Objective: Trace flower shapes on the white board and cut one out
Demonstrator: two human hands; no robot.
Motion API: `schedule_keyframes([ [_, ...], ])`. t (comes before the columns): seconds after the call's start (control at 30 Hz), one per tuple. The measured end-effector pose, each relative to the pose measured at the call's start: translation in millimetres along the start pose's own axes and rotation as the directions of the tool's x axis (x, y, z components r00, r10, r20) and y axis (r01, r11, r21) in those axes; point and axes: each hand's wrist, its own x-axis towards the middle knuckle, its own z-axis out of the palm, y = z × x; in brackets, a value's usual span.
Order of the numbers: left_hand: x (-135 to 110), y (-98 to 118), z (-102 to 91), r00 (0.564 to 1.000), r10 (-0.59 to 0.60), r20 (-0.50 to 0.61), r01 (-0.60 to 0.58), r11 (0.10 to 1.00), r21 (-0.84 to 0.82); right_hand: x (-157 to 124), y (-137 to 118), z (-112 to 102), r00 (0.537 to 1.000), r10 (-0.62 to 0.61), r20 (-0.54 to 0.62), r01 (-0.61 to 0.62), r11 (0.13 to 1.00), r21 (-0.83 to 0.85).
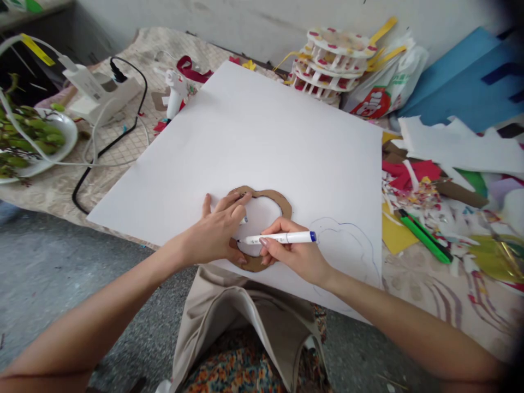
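Observation:
A brown cardboard ring with a wavy, scalloped edge (285, 204) lies flat on a large white sheet (262, 131). My left hand (216, 229) rests on the ring's left side, fingers spread, thumb on the lower rim. A small white and dark piece (244, 220), perhaps a marker cap, shows by its fingers. In my right hand (292, 251) is a white marker with a blue end (292, 237), held nearly level. Its tip is at the ring's inner edge on the left. Blue scalloped outlines (347, 234) show on the sheet to the right, partly behind my right forearm.
Left are a power strip (110, 98) with cables, a white glue gun (176, 93) and a plate of green fruit (69, 131). A tiered white stand (327, 71) and plastic bag (388, 82) stand behind. Paper scraps and a green utility knife (428, 237) lie right.

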Motion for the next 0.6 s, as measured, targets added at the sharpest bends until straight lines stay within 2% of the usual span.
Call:
schedule_keyframes([
  [0.33, -0.5, -1.4, 1.2, 0.999, 0.019, -0.026, -0.019, 1.000, -0.017, -1.8, 3.2, 2.3, 1.000, 0.019, -0.017, -0.019, 1.000, -0.005],
  [0.5, -0.7, -3.6, 2.6, 0.999, 0.031, -0.037, -0.033, 0.999, -0.030, -1.1, -0.1, -1.3, 0.998, 0.051, 0.044, -0.052, 0.998, 0.029],
  [0.6, -0.6, -3.6, 2.5, 0.999, 0.029, -0.031, -0.030, 0.999, -0.033, -0.3, -4.8, -6.6, 0.992, 0.080, 0.096, -0.079, 0.997, -0.008],
])
